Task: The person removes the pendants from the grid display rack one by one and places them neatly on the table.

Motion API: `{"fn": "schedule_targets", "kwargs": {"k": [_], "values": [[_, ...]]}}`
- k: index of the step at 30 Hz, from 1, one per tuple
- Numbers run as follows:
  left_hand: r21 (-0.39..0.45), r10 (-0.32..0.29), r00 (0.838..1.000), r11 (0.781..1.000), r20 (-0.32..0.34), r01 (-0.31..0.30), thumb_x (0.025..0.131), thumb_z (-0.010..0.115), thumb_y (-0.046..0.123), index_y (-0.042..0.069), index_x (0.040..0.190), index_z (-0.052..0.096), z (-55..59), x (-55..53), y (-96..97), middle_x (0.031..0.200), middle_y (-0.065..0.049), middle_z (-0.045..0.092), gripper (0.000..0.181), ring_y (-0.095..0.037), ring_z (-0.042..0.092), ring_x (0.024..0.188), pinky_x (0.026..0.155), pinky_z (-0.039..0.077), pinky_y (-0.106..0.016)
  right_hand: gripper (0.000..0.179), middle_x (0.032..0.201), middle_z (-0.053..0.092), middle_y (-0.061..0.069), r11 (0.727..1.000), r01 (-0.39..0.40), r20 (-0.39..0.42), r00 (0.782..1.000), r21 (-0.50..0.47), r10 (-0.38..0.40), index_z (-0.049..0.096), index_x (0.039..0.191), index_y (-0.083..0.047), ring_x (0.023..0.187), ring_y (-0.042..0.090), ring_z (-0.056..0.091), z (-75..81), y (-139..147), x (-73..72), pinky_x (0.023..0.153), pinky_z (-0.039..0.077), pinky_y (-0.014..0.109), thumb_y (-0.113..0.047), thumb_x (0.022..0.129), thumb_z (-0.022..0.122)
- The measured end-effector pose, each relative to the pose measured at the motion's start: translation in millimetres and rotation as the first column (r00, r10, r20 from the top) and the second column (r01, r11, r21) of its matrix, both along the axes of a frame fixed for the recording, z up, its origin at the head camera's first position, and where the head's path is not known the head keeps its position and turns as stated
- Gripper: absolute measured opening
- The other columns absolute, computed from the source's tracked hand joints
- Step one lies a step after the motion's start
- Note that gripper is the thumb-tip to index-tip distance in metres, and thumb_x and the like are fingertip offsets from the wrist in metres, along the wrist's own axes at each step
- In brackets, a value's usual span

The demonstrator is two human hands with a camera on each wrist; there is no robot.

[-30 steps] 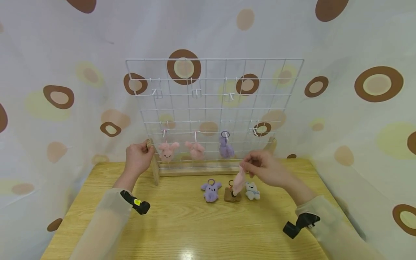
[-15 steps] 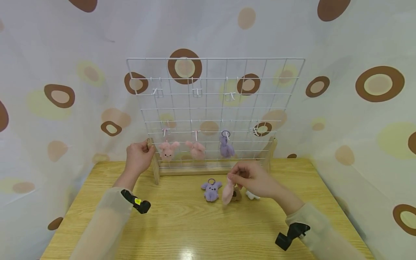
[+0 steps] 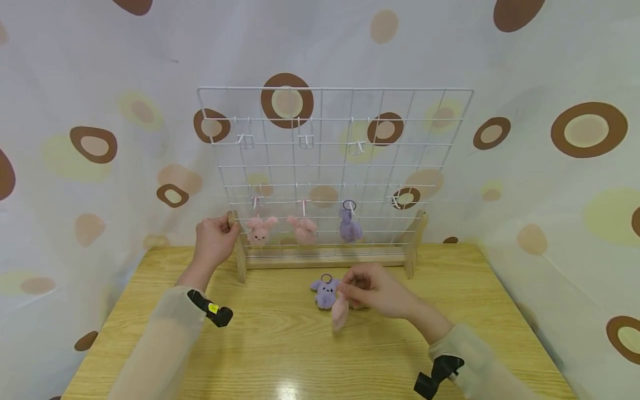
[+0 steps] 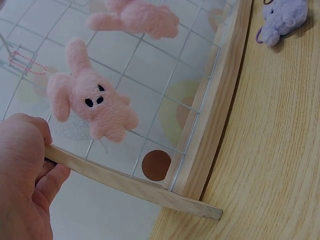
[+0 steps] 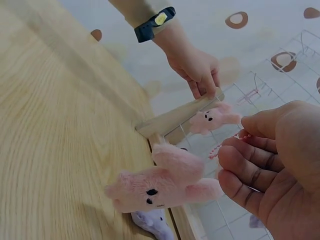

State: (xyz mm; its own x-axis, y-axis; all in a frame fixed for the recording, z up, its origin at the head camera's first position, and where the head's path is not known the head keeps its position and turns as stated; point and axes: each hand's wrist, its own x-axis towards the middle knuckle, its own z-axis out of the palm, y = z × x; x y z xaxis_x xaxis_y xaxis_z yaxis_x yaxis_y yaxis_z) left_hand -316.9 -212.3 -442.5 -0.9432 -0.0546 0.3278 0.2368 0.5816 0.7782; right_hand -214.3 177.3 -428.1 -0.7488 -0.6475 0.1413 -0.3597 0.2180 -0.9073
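My right hand (image 3: 377, 291) pinches the red-and-white chain (image 5: 215, 151) of a pink plush bunny keychain (image 5: 160, 189), which dangles above the table. Just behind it lies a purple plush keychain (image 3: 325, 295) with a ring on top. A brown plush is mostly covered by this hand, and a white bear is hidden behind it. At the far left, my left hand (image 3: 215, 241) grips the top of the wooden side post (image 4: 135, 186) of a white wire grid rack (image 3: 320, 165). Its thumb and fingers lie on opposite sides of the wood.
Two pink plush bunnies (image 3: 259, 232) and a purple plush (image 3: 350, 226) hang from the rack's lower hooks. A lower right hook (image 3: 395, 200) and several upper hooks (image 3: 357, 146) hold nothing. The wooden table (image 3: 280, 344) extends in front; a patterned curtain (image 3: 525, 194) surrounds it.
My right hand has carried the pink bunny left and nearer to me, from above the brown plush to before the purple one, covering the white bear. My left hand stays on the post.
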Motion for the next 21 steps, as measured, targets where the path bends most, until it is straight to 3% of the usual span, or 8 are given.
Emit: {"fn": "schedule_targets", "kwargs": {"k": [5, 12, 21], "values": [[-0.004, -0.001, 1.0, 1.0, -0.006, 0.001, 0.103, 0.063, 0.01, -0.01, 0.122, 0.074, -0.7, -0.2, -0.2, 0.089, -0.02, 0.078, 0.03, -0.015, 0.058, 0.056, 0.047, 0.042, -0.022, 0.015, 0.081, 0.066, 0.022, 1.0, 0.0, 0.011, 1.0, -0.002, 0.0, 0.072, 0.1, 0.004, 0.063, 0.012, 0.059, -3.5, -7.3, 2.4, 0.056, 0.049, 0.024, -0.006, 0.106, 0.063], [-0.004, 0.007, 1.0, 1.0, -0.004, -0.007, 0.103, 0.063, 0.009, -0.01, 0.126, 0.072, -0.5, -0.4, -0.2, 0.093, -0.021, 0.078, 0.031, -0.012, 0.06, 0.058, 0.048, 0.043, -0.021, 0.015, 0.085, 0.07, 0.02, 0.999, -0.028, 0.027, 0.999, -0.017, 0.028, 0.072, 0.099, 0.006, 0.067, 0.025, 0.067, -11.0, -21.8, 5.1, 0.062, 0.057, 0.028, -0.005, 0.106, 0.064], [-0.006, 0.003, 1.0, 1.0, 0.004, -0.003, 0.103, 0.064, 0.01, -0.009, 0.127, 0.072, -1.3, -1.0, 0.0, 0.094, -0.02, 0.078, 0.032, -0.015, 0.061, 0.06, 0.049, 0.044, -0.022, 0.016, 0.086, 0.07, 0.019, 0.995, -0.079, 0.072, 0.994, -0.064, 0.084, 0.071, 0.1, 0.005, 0.07, 0.017, 0.067, -16.8, -43.2, 8.3, 0.064, 0.057, 0.027, -0.007, 0.106, 0.064]]}}
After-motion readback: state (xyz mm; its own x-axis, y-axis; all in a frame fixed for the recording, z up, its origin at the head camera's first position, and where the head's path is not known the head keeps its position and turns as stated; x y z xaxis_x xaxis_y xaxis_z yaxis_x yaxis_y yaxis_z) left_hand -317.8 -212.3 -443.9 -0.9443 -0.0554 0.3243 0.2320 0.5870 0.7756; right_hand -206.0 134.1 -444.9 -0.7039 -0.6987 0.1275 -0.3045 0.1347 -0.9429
